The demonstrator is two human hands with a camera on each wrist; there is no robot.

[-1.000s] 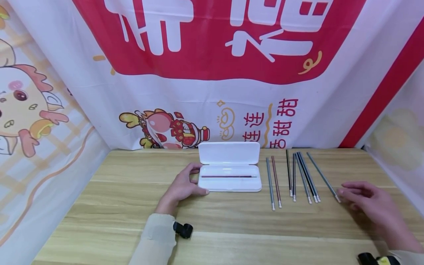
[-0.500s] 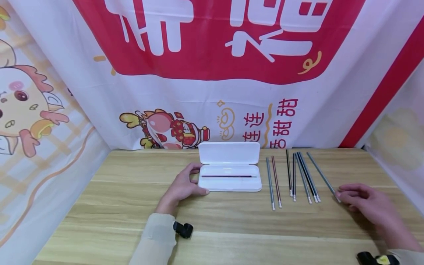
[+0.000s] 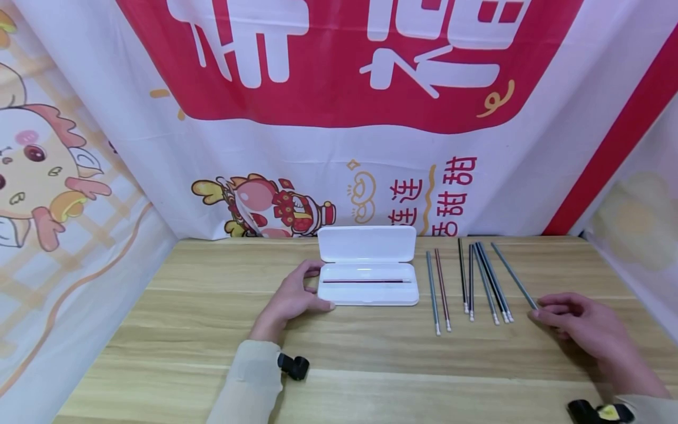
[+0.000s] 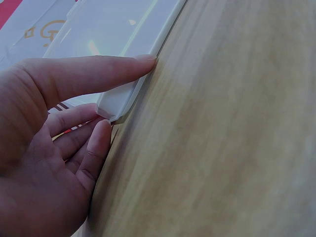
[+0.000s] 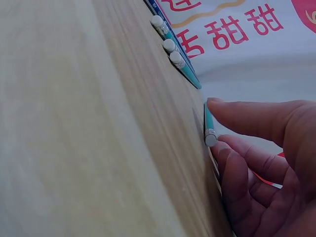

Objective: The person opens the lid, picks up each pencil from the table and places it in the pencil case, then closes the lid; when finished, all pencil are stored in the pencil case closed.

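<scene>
Teal pencil (image 3: 515, 275) seemingly within right hand (image 3: 588, 327)

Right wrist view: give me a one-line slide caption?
The right hand at the white eraser end of a slim teal pencil, three more white-tipped pencils beyond on the wooden tabletop.

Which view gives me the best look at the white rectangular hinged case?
The head view: it shows the whole white rectangular hinged case, lid raised, with one slim dark-red pencil inside. The left wrist view catches only part, the left hand touching its edge; the right wrist view doesn't show it.
</scene>
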